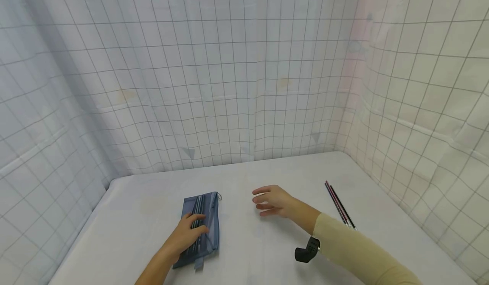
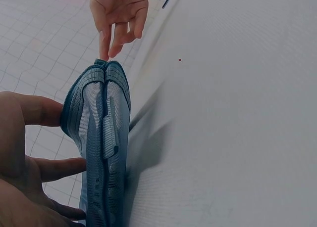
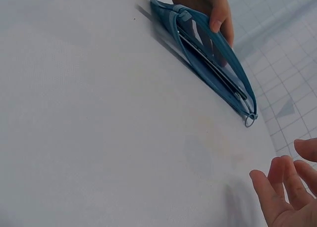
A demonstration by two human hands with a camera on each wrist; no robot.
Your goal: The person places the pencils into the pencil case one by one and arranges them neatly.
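A blue zip pencil pouch with see-through mesh lies on the table left of centre. Its zip side gapes in the right wrist view, where several dark pencils show inside. My left hand rests on the pouch's upper face, its fingers spread and fairly straight. Part of that hand is hidden behind the pouch in the right wrist view. To the right of the pouch, my right hand hovers over the table, holding nothing. Its fingers are spread and slightly bent.
A few dark pencils lie side by side on the white table at the right, beyond the right forearm. A black device is strapped at the right wrist. White grid-patterned curtains enclose the table's back and sides.
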